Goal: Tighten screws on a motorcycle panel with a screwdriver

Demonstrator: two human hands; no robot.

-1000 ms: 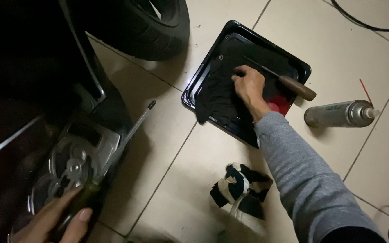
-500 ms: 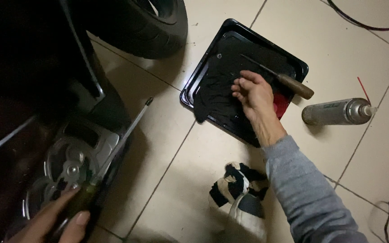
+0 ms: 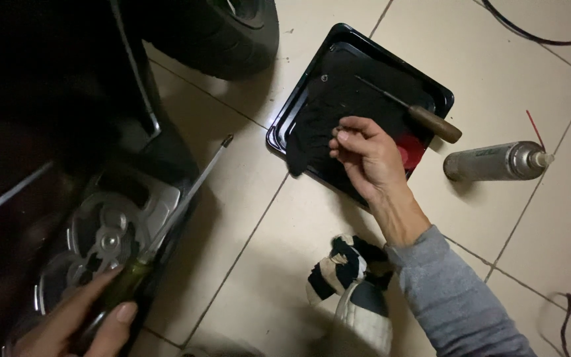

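Fingers of your right hand pinch something too small to tell over the black rectangular plastic tray; lift it clear gently. Your left hand wraps the long green-handled screwdriver near left; keep it steady.

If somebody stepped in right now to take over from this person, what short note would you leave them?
Left hand: holds a long screwdriver by its handle, shaft slanting up over the tiles beside the exposed metal engine part.
Right hand: raised over the black tray, fingers pinched; whether it holds a small part is unclear.
In the tray: a wooden-handled tool. Spray can and gloves lie on the floor.
Done and left: cannot tell from this view.
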